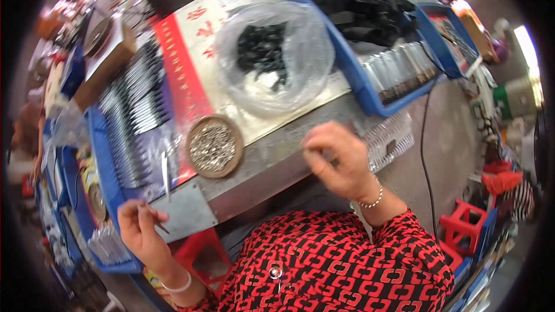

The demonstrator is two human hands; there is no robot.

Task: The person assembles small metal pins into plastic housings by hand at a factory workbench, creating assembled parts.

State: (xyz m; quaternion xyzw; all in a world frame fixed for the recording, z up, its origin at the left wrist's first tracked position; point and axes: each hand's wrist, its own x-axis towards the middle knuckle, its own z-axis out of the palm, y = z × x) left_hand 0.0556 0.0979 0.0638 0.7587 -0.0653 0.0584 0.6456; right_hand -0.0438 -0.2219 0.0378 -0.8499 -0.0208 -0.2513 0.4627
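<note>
Round dish (214,146) left of plastic bag (275,56)

My left hand (140,225) pinches a thin, bright metal strip (165,174) over a dull grey metal plate (184,212). The round dish (214,145) looks like rough brown fibre, filled with shiny metal bits. The bag (274,58) is clear, glossy, crinkled plastic. The bins (352,75) are smooth blue plastic. The worktop (277,156) is worn, matt grey.

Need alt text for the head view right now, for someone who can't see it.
Over a cluttered workbench, the left hand pinches a thin metal tool beside a grey metal plate, while the right hand is curled near a row of small metal parts. Between them sits a round dish of small metal pieces.
</note>
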